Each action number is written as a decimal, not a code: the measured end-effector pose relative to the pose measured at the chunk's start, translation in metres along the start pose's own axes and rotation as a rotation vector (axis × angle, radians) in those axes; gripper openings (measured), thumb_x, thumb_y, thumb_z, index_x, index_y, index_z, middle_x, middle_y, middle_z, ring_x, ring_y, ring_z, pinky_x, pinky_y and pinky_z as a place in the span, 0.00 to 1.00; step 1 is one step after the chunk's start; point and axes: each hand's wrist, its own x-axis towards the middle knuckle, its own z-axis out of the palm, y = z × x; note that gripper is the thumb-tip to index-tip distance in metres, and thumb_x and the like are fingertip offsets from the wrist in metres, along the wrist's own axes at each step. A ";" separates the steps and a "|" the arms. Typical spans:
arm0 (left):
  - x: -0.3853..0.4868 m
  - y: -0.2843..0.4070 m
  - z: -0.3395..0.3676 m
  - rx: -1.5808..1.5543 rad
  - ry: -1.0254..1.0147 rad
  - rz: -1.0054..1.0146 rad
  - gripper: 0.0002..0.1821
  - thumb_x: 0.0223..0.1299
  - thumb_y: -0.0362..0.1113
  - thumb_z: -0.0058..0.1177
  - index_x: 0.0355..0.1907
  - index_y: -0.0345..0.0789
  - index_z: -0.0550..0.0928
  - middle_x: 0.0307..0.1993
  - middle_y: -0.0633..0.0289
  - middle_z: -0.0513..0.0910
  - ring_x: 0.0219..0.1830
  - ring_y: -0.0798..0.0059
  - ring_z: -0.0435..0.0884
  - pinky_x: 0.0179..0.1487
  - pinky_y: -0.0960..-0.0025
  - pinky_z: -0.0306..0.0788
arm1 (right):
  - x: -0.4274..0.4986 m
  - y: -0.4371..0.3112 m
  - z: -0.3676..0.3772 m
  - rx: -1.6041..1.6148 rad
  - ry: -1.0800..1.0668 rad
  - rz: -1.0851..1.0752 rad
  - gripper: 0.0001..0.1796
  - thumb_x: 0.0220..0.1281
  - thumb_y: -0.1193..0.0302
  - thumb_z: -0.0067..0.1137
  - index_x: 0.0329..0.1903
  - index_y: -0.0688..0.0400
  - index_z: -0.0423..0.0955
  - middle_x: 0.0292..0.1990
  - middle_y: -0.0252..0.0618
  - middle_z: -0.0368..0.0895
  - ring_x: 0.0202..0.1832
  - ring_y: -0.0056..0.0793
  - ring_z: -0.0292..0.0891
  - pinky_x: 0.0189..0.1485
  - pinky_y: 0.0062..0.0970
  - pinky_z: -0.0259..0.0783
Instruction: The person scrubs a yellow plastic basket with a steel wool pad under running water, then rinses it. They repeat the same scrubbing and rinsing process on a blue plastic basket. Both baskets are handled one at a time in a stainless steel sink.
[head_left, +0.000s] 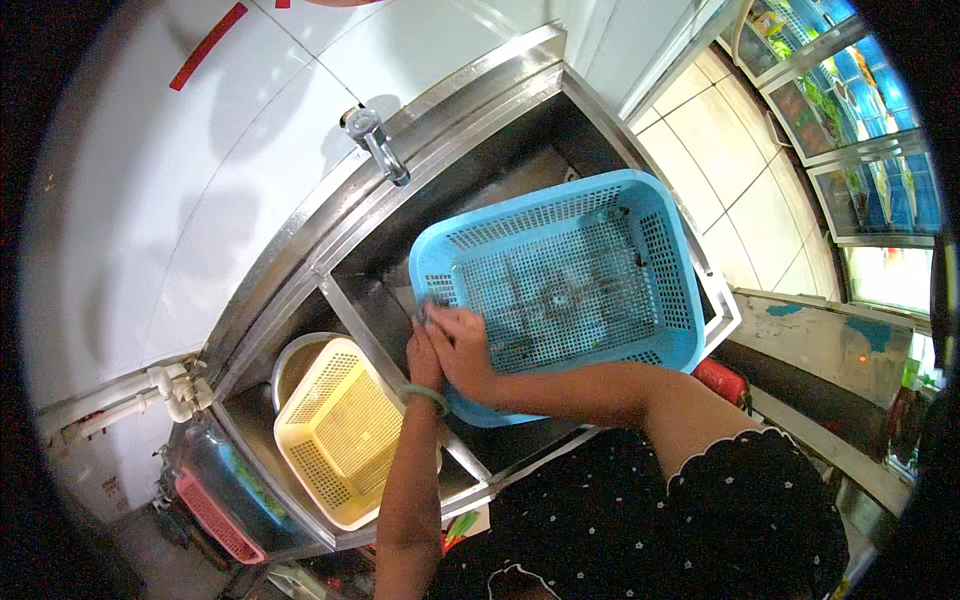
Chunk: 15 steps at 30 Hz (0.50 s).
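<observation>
A blue plastic perforated basket (551, 214) rests tilted across the right basin of a stainless steel sink (341, 300), with small dark bits stuck to its mesh. At the basket's left rim my left hand (426, 358), a pale green bangle on its wrist, meets my right hand (461, 352). Both hands overlap around a small dark, wiry-looking item, perhaps a scouring pad; which hand holds it cannot be made out. A yellow plastic basket (352, 427) lies in the left basin, partly over a round metal bowl (289, 360).
A chrome faucet (379, 150) juts from the tiled wall over the sink's back edge. White pipes (176, 390) and a pink basket (217, 517) are at the left. A red object (721, 382) sits beside the sink's right corner, near a metal counter (825, 337).
</observation>
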 end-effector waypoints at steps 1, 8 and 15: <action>0.000 -0.001 0.000 0.129 -0.014 0.036 0.41 0.77 0.61 0.27 0.46 0.22 0.82 0.43 0.45 0.85 0.48 0.56 0.81 0.55 0.58 0.71 | -0.002 -0.003 -0.004 -0.008 -0.076 0.035 0.14 0.65 0.70 0.59 0.51 0.60 0.82 0.39 0.47 0.81 0.43 0.43 0.74 0.51 0.39 0.68; -0.008 0.010 0.001 -0.071 0.041 -0.010 0.39 0.77 0.60 0.28 0.46 0.23 0.81 0.41 0.47 0.84 0.45 0.60 0.81 0.53 0.57 0.71 | -0.002 0.001 -0.003 0.067 0.085 0.144 0.10 0.63 0.69 0.59 0.43 0.60 0.82 0.36 0.47 0.81 0.42 0.48 0.76 0.48 0.44 0.70; -0.013 0.015 0.002 -0.189 0.067 -0.013 0.38 0.77 0.61 0.29 0.48 0.25 0.82 0.45 0.53 0.84 0.47 0.66 0.80 0.56 0.62 0.71 | -0.006 0.038 0.018 0.025 0.212 0.114 0.09 0.63 0.67 0.61 0.38 0.60 0.81 0.33 0.47 0.80 0.39 0.48 0.75 0.46 0.44 0.68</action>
